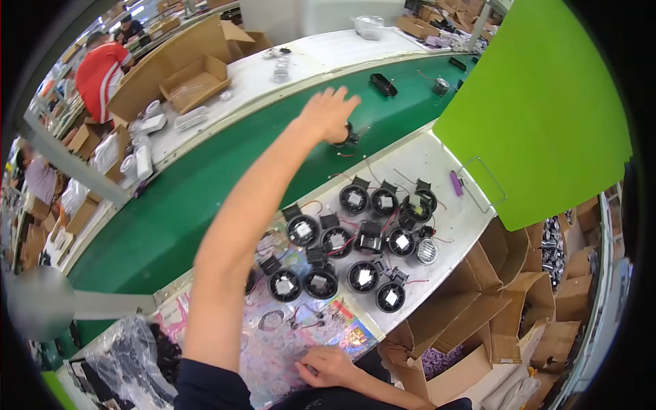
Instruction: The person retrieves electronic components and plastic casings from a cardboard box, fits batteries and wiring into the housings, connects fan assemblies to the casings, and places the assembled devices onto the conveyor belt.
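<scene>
My left hand (329, 115) reaches far out over the green conveyor belt (171, 184), fingers spread. Beside its palm a round black housing with wires (348, 135) sits on the belt, partly hidden by the hand. My right hand (329, 367) rests low on the patterned mat (273, 348), fingers curled around something small and dark that I cannot make out. Between the hands, several round black housings (363, 275) with white squares and red-black wires stand grouped on the white table (437, 160). Loose wired pieces (307, 316) lie on the mat.
A green panel (540, 109) rises at the right, with a purple object (456, 182) near it. Cardboard boxes (471, 307) stand below right. A plastic bag (126, 355) lies at lower left. Further along the belt are a black casing (383, 85) and a clear-topped part (441, 86). People work beyond.
</scene>
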Demonstrator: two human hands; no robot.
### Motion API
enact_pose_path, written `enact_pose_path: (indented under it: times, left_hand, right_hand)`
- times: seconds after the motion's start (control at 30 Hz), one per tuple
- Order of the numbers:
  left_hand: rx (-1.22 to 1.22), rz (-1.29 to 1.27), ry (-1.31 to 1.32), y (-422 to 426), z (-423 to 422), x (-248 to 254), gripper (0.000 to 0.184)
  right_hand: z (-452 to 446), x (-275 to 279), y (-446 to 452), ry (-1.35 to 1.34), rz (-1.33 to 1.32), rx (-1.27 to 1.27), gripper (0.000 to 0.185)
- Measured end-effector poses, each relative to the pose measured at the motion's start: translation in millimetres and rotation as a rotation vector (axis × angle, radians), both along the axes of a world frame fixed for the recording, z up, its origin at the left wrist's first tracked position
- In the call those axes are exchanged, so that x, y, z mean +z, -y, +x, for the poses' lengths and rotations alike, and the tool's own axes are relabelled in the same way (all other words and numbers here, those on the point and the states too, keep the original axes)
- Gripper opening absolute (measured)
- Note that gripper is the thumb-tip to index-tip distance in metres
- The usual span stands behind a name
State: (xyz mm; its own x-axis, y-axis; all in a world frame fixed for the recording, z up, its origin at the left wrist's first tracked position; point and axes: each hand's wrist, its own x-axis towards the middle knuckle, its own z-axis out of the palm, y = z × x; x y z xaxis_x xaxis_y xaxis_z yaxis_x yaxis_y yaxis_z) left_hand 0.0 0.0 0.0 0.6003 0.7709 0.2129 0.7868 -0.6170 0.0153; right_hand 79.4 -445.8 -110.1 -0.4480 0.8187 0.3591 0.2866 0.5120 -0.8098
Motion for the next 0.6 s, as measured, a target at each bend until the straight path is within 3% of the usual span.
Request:
enact_pose_path:
  times: [0.07, 0.17, 0.2, 0.3, 0.4, 0.6]
  left_hand:
    - [0.046, 0.021, 0.049, -7, 5, -45, 0.057]
    - [0.078, -0.309, 0.096, -41, 20, -82, 0.057]
    - [0.090, -0.249, 0.087, -38, 16, -84, 0.054]
    - [0.080, -0.307, 0.077, -19, -13, -50, 0.052]
    - [0.127, -0.160, 0.193, 30, -61, -8, 0.047]
    - [0.231, 0.089, 0.520, 223, -137, 58, 0.046]
  right_hand:
    - [-5, 6, 7, 0.015, 0.029, 0.004, 0.020]
    - [6, -3, -11, 0.028, 0.061, -0.014, 0.021]
    - [6, -2, -10, 0.034, 0.063, -0.014, 0.021]
    - [7, 1, -11, 0.040, 0.044, 0.008, 0.020]
    - [3, 3, -13, 0.005, 0.051, 0.006, 0.020]
    - [3, -7, -6, -0.037, 0.022, -0.036, 0.015]
